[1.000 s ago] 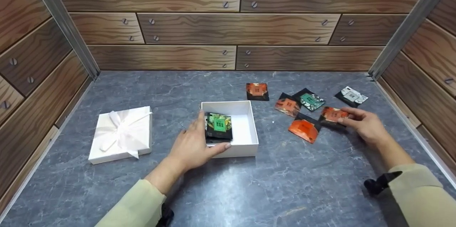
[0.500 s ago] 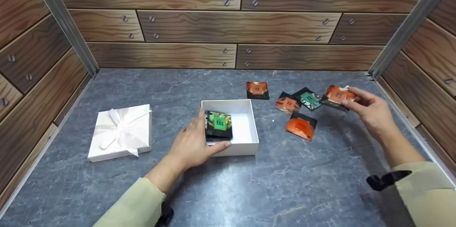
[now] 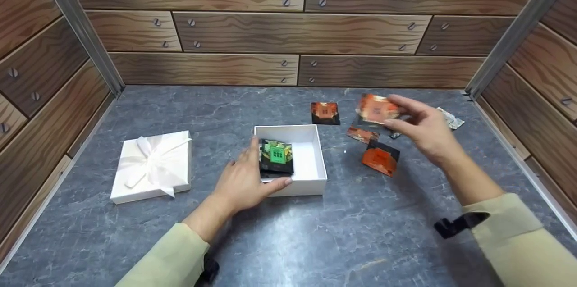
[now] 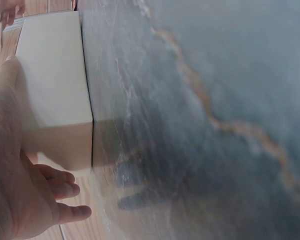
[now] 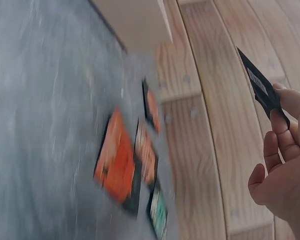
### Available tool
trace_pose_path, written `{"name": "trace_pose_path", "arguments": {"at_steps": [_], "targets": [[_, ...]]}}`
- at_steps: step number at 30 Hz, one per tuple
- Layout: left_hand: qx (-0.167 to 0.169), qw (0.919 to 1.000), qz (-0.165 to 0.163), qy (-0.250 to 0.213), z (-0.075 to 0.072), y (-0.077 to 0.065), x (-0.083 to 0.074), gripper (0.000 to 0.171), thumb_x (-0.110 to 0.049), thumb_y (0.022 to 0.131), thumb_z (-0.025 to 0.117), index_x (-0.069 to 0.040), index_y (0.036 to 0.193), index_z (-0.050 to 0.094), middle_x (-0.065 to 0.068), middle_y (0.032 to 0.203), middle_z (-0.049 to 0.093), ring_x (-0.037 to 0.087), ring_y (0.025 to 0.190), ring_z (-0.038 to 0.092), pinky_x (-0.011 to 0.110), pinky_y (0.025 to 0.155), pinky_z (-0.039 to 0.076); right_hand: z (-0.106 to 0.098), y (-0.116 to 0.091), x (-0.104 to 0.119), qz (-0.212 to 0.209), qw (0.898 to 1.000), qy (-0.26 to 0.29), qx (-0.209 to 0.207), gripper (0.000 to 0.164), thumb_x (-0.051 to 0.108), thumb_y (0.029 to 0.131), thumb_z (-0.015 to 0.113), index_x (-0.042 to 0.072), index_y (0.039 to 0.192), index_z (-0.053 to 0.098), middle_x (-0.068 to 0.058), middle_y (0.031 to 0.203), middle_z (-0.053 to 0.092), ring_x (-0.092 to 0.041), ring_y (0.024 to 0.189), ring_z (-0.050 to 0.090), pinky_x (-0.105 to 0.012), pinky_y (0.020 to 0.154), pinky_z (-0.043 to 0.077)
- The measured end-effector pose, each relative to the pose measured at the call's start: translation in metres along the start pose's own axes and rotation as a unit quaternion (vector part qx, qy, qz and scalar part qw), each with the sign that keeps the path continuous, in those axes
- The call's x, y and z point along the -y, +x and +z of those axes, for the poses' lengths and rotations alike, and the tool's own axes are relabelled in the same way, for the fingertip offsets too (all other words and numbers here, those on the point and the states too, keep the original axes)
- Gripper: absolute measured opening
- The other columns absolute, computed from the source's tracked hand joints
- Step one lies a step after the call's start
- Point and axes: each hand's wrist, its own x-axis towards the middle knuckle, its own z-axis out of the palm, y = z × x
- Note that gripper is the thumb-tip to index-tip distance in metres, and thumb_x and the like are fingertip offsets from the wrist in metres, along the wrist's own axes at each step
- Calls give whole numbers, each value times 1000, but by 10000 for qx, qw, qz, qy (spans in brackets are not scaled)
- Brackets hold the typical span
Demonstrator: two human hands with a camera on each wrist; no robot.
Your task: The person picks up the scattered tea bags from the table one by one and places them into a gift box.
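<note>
My right hand [image 3: 426,131] pinches an orange-and-black sachet [image 3: 376,109] by its edge, raised above the table; its dark back [image 5: 260,87] shows in the right wrist view. My left hand [image 3: 241,185] rests against a white open box [image 3: 301,188], fingers along the left wall and thumb across the front rim. In the left wrist view, its lower fingers [image 4: 65,190] extend loosely past the box corner. Inside the box, a green-and-black sachet [image 3: 277,154] lies on the left side, apparently on top of others.
Loose sachets lie to the box's right: a bright orange one [image 3: 381,158], an orange one [image 3: 325,112] farther back, a partly covered orange one [image 3: 362,134] and a silvery one [image 3: 452,119]. A white lid with a ribbon bow [image 3: 153,165] sits left. Wood-patterned walls enclose the table.
The right hand has lifted the orange-and-black sachet off the table and carried it left, over the other sachets. The bright orange sachet shifted slightly. The left hand stays at the box.
</note>
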Motion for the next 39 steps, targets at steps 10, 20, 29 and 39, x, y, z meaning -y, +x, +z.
{"name": "trace_pose_path", "arguments": {"at_steps": [10,20,29,39], "targets": [[-55,10000,52,-20,-1,1,2,136,-90,84,58,2,169,4,31,163,38,45,145,47,62,119,34,95,15,32,-306,9913,-539,1164,60,12,89,87,6,145,66,-13,122,74,-22,103,67,-33,89,55],[-108,9998,118,-97,1,0,2,133,-87,86,60,2,169,6,28,163,40,43,142,50,62,116,38,163,22,33,-470,9677,-1502,1972,62,24,93,84,5,147,63,-9,134,71,-28,118,65,-53,107,50],[-123,9997,128,-173,1,0,0,130,-82,87,65,1,169,6,27,166,36,44,143,49,64,117,37,189,24,30,-595,9573,-1471,2416,60,18,93,84,-2,145,63,-15,125,73,-32,114,67,-55,107,50],[-179,9996,184,-110,1,1,1,131,-82,87,65,3,169,7,28,165,37,45,144,48,63,117,37,195,29,23,-534,9454,-1759,2692,61,17,92,83,-1,146,62,-12,117,76,-27,108,68,-51,99,54]]}}
